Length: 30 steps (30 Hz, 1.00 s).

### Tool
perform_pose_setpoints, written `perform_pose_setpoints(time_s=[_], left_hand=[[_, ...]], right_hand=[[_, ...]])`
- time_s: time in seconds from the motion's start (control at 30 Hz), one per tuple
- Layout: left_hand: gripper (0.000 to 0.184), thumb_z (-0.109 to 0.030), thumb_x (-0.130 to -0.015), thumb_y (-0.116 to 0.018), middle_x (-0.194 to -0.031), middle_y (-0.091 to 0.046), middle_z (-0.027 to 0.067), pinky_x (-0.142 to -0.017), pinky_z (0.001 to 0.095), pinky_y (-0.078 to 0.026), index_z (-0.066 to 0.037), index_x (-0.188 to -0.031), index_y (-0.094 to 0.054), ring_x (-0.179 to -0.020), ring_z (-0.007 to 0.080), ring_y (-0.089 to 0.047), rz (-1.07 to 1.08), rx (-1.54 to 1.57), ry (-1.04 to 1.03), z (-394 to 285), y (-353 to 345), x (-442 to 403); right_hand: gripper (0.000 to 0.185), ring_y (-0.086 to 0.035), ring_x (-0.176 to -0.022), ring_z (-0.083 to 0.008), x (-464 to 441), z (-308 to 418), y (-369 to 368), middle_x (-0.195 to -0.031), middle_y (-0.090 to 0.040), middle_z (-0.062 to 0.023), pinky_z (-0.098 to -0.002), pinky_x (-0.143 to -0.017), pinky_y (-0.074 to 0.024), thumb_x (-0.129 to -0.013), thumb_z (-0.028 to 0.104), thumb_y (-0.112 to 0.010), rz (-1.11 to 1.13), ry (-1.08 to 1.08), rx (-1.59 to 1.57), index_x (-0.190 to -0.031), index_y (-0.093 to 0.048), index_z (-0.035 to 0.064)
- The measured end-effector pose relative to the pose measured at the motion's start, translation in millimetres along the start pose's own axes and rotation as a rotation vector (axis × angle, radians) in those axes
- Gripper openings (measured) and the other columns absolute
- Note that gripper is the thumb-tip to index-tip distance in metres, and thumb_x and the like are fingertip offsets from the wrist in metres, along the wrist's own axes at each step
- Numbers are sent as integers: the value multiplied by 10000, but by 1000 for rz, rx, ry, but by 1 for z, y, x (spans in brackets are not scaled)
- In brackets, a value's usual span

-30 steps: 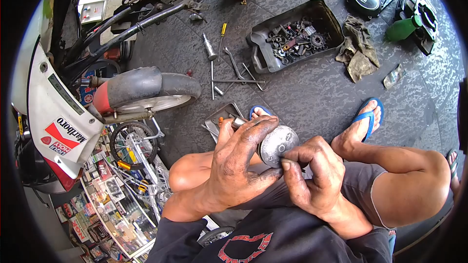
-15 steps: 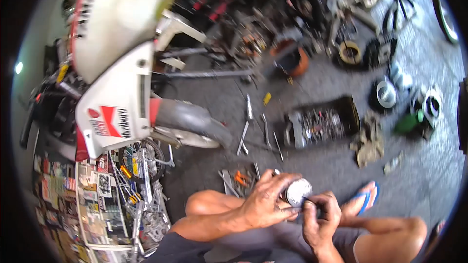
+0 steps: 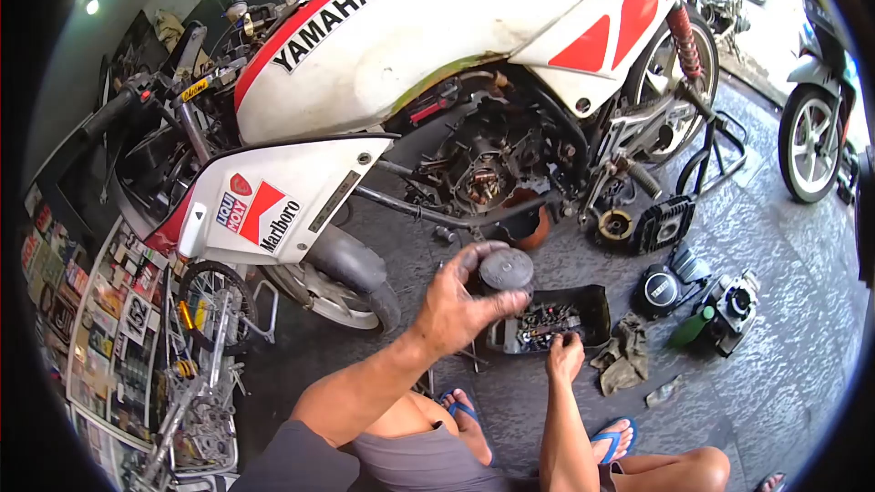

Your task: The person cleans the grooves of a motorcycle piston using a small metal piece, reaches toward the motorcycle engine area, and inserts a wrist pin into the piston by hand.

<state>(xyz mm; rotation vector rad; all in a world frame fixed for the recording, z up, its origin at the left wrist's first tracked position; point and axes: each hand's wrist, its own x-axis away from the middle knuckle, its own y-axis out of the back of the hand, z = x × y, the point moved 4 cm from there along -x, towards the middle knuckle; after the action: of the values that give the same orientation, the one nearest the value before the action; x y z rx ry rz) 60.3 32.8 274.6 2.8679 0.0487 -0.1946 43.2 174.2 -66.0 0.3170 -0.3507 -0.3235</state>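
Note:
My left hand [image 3: 456, 299] is raised near the middle, its fingers and thumb wrapped round the side of a round metal piston [image 3: 507, 269] whose flat top faces up. To the right and lower, my right hand [image 3: 566, 358] is at the near edge of a black tray [image 3: 597, 314] of small metal parts [image 3: 545, 321]. Its fingers are pressed together; what they hold, if anything, is too small to make out. Both hands have dark grease on them.
A white motorcycle [image 3: 410, 46] with an opened engine stands ahead. Right of the tray lie a rag [image 3: 623, 357], a green bottle [image 3: 691, 326] and engine covers [image 3: 660, 288]. A brown pot [image 3: 531, 226] is behind the tray. A bicycle frame [image 3: 196, 383] is at left.
The view has tilted up to the motorcycle. My left hand has lifted the piston up and forward. My right hand has left the piston and reached out to the tray.

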Motion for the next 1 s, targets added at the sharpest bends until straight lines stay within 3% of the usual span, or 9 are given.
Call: perform_pose_setpoints(time_s=[0.1,0.3,0.43,0.5,0.53,0.77,0.83,0.93,1.0], left_hand=[[565,-124,-847,-890,-1192,-706,86,-1018,326,-519,19,-1317,-611,-1106,154,-649,-65,83,-34,-13,5,-8],[502,-148,-874,-870,-1145,-722,86,-940,317,-567,35,-1277,-633,-1028,156,-684,-220,310,-13,-7,22,-15],[472,-118,-885,-852,-1123,-724,95,-912,309,-585,38,-1269,-627,-1012,158,-694,-294,197,-52,8,35,-21],[478,-113,-877,-859,-1128,-716,101,-905,310,-590,38,-1263,-621,-1015,162,-694,-280,247,-50,16,40,-26],[477,-111,-875,-860,-1134,-711,101,-900,308,-592,36,-1260,-620,-1014,161,-692,-303,188,-54,22,43,-29],[480,-127,-867,-866,-1148,-705,94,-950,327,-550,33,-1261,-643,-1060,169,-665,-320,113,-64,37,62,-37],[539,-178,-861,-883,-1166,-703,108,-972,337,-539,43,-1282,-628,-1088,186,-664,-303,106,-43,38,64,-33],[534,-189,-867,-878,-1173,-705,113,-979,339,-537,40,-1282,-632,-1087,191,-666,-310,157,-27,43,64,-29],[517,-190,-870,-875,-1172,-709,115,-988,341,-533,35,-1272,-641,-1083,196,-668,-304,192,-19,46,64,-27]], right_hand=[[359,-670,-1119,-427,-18,16,-2,-1151,-717,-242,-500,-985,-516,-947,267,-705,-75,196,66,-1174,-684,-11],[391,-701,-1143,-334,-76,240,15,-1188,-736,-228,-413,-1008,-517,-1004,262,-695,254,563,-424,-1272,-679,-23],[478,-678,-1128,-250,-89,371,-3,-1220,-718,-198,-382,-988,-518,-995,250,-730,141,809,-479,-1363,-616,-32],[540,-658,-1211,-350,-80,413,-9,-1310,-670,-239,-414,-1046,-501,-982,242,-732,-72,1084,-359,-1426,-560,-11],[598,-601,-1267,-432,-79,426,-16,-1369,-603,-273,-457,-1081,-483,-958,240,-738,-52,1103,-358,-1441,-512,-31],[600,-547,-1225,-458,-98,448,-39,-1302,-572,-264,-508,-1034,-468,-897,261,-785,-292,933,-165,-1368,-537,-16],[520,-630,-1119,-443,-102,447,-40,-1245,-623,-276,-497,-934,-519,-932,218,-761,-414,1012,-105,-1361,-556,8],[498,-677,-1030,-445,-104,442,-29,-1132,-682,-271,-499,-891,-536,-945,215,-739,-170,1002,-220,-1366,-557,22],[479,-693,-1008,-446,-98,447,-16,-1102,-702,-267,-495,-880,-542,-956,218,-724,-179,1061,-212,-1364,-560,26]])
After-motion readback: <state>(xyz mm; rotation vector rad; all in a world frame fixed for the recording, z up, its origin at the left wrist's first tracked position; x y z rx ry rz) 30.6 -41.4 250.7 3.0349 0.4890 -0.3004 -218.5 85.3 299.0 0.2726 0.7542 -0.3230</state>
